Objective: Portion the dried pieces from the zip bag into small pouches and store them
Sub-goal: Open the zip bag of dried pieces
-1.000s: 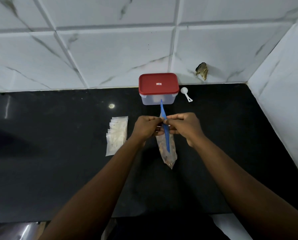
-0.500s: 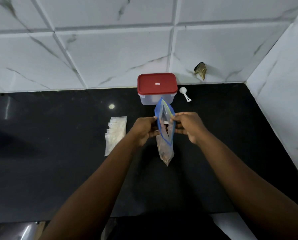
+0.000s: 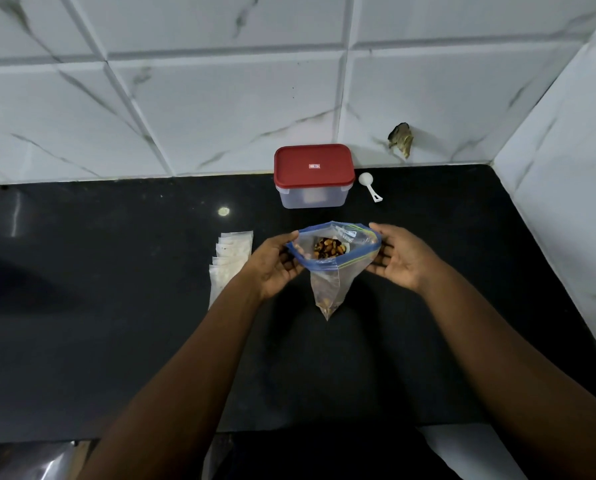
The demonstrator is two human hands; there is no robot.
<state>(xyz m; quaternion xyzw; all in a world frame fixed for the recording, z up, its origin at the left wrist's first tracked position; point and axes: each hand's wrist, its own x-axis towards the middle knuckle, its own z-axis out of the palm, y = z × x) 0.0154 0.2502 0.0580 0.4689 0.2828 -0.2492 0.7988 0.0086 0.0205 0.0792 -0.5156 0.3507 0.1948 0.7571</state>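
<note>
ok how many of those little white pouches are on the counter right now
5 at least, fanned in one overlapping stack of small pouches on the black counter, just left of the left hand. More may be hidden underneath.

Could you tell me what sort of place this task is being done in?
Most likely a home kitchen: a black stone countertop set into a corner of marble-look wall tiles, with a red-lidded food container and a white measuring scoop standing at the back.

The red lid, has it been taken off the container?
No, the red lid sits closed on the clear container by the wall.
</note>
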